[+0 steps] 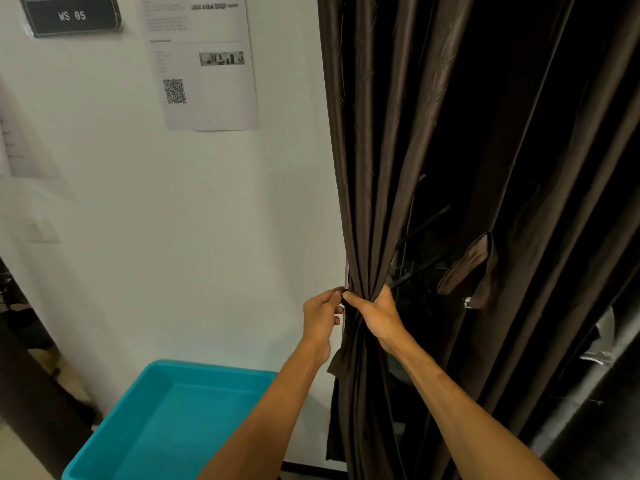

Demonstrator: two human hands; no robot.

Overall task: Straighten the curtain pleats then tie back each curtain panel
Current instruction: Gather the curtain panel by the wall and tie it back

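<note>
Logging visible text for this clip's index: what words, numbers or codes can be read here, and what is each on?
"WS 05": on the dark sign on the wall, top left.
The printed sheet beside it has a QR code and small photos; its text is too blurred to read.
The sheet at the left edge: blurred, unreadable.
No text seen on the curtain or the blue bin.

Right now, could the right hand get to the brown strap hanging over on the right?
Probably yes: the strap hangs close, open gap between, but the right hand must first release the gathered curtain.
</note>
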